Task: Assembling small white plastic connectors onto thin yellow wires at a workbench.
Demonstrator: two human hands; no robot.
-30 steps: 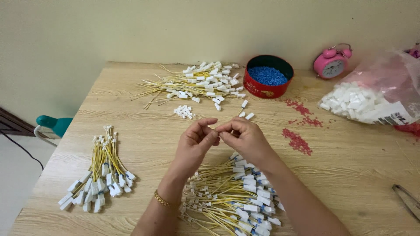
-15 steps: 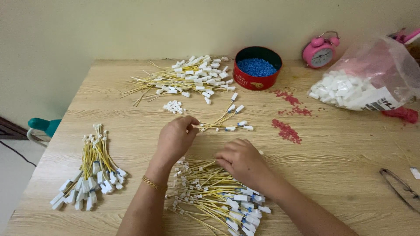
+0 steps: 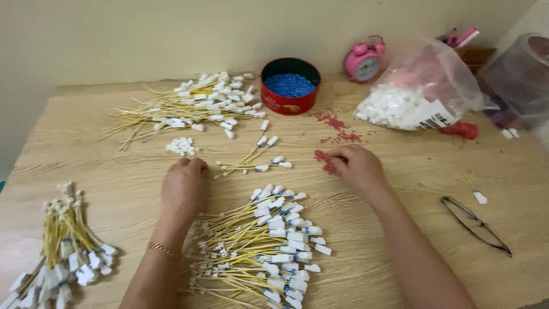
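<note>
Hands apart now, no longer joined above near wire pile (image 3: 260, 246). Left hand (image 3: 184, 186) dropped flat-ish onto desk (image 3: 400, 263), just below small heap of white connectors (image 3: 182, 146). Right hand (image 3: 357, 167) moved over to red bits (image 3: 325, 160), fingers (image 3: 337, 162) touching, maybe pinching some. Few finished wires (image 3: 257, 160) laid down btwn hands.

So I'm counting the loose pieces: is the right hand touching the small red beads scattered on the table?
Touching. In the head view the right hand lies on the table with its fingertips resting on the red beads.
</note>
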